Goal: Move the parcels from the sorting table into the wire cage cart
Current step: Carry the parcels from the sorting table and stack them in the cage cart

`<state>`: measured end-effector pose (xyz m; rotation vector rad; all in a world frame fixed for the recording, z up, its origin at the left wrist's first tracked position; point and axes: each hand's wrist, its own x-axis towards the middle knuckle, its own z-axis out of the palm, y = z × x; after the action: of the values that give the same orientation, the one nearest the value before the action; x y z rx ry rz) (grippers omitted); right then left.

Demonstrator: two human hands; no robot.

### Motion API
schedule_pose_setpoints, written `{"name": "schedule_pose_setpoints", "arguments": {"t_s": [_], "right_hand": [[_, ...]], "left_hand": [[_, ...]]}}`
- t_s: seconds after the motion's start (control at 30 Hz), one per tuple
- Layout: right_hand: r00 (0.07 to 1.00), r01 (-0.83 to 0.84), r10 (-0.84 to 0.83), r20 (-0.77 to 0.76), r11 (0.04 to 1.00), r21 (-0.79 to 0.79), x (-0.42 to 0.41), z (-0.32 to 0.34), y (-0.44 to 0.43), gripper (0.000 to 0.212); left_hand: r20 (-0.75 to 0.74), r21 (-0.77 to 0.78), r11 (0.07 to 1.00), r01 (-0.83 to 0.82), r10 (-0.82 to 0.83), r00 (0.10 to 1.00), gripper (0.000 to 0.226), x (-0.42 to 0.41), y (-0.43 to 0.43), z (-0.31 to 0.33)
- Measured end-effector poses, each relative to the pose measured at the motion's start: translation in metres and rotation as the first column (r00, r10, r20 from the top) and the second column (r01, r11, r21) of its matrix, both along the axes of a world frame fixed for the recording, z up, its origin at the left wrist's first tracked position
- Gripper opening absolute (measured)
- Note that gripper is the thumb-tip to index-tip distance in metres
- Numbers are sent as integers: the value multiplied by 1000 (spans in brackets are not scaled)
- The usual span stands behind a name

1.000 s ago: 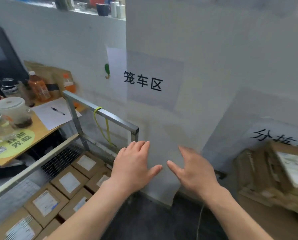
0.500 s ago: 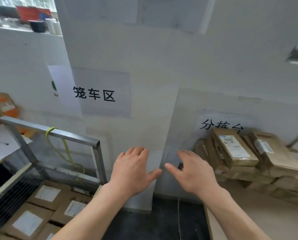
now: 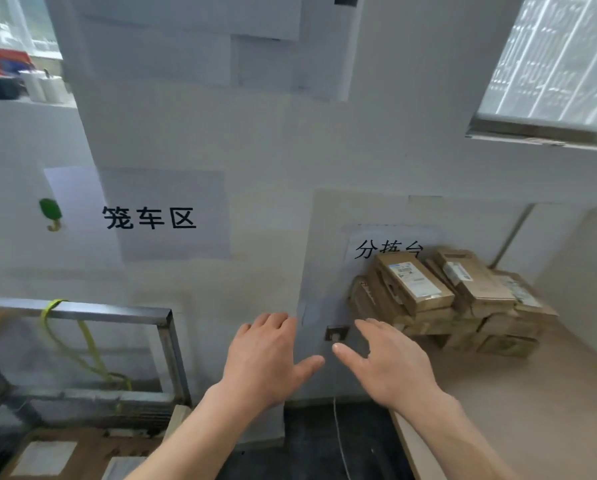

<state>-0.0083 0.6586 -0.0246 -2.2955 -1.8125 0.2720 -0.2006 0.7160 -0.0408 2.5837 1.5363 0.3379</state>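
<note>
White-walled sorting corner: left hand (image 3: 262, 362) and right hand (image 3: 390, 365) are hovering, fingers spread (nothing gripped); topmost parcel (image 3: 413, 284) is probably wanting a two-sided lift.

This was a small parcel-sorting room. A printed paper sign (image 3: 150, 218) taped to the white wall (image 3: 262, 150) read 笼车区, cage cart area. It hung above the metal-framed wire cage cart (image 3: 82, 313), which had labelled cardboard boxes (image 3: 44, 457) lying inside. A second sign (image 3: 387, 249), partly hidden, read 分拣台, sorting table. In front of it, taped brown parcels (image 3: 439, 299) with shipping labels were heaped on a pale desk (image 3: 550, 410) in the corner, below a window (image 3: 560, 60).
</note>
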Motion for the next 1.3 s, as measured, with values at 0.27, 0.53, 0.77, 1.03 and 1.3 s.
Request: {"name": "schedule_pose_setpoints", "arguments": {"t_s": [0.27,0.53,0.77,1.03,1.3], "right_hand": [[991,130,-130,-10,991,-4,6,-1,-20,76],[967,254,-254,5,967,-26,25,-9,-36,74],[945,324,-325,-28,945,-41,64,-17,-15,77],[943,328,-329,-58,944,-21,138,-25,37,69],[914,372,-368,-171,928,-8,217,-40,82,58]], "left_hand": [[-25,-14,994,111,-112,993,69,7,3,2],[4,-46,973,226,-226,974,75,32,8,1],[-27,-101,960,260,-264,964,78,69,34,-3],[-37,-205,953,221,-233,972,79,146,84,-14],[139,-413,907,84,-29,990,59,230,125,-25]]}}
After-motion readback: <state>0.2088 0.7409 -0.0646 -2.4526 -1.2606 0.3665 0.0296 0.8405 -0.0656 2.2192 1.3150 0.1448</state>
